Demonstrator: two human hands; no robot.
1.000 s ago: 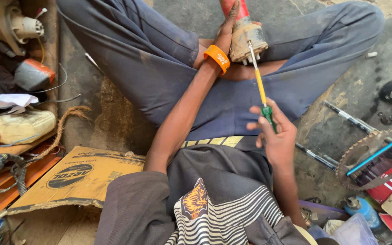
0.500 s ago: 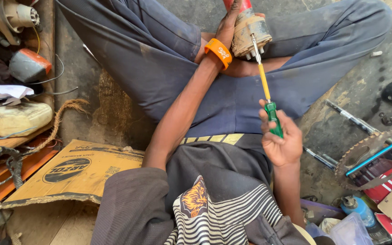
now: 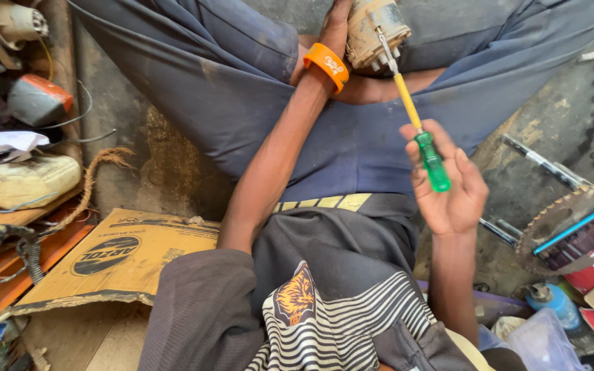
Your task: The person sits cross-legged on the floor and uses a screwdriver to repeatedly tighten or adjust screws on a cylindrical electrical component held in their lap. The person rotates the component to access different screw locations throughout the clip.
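I sit cross-legged on the floor. My left hand (image 3: 337, 24), with an orange wristband (image 3: 326, 65) on its wrist, grips a dirty cylindrical metal motor part (image 3: 375, 26) at the top edge, above my crossed legs. My right hand (image 3: 448, 185) holds a screwdriver (image 3: 415, 113) with a yellow shaft sleeve and a green handle. Its fingers are loosely spread around the handle. The screwdriver's metal tip rests against the end of the motor part.
A flattened cardboard sheet (image 3: 111, 257) lies at my left. Beyond it are a pale plastic bottle with a red cap (image 3: 18, 182), a grey and orange tool body (image 3: 36, 99) and wires. At my right lie metal rods (image 3: 541, 161), a toothed sprocket (image 3: 562, 227) and a blue-capped container (image 3: 551, 306).
The view has tilted down and closer, pushing the motor part to the top edge. My right hand has loosened its fingers on the green handle, and the screwdriver stays on the part.
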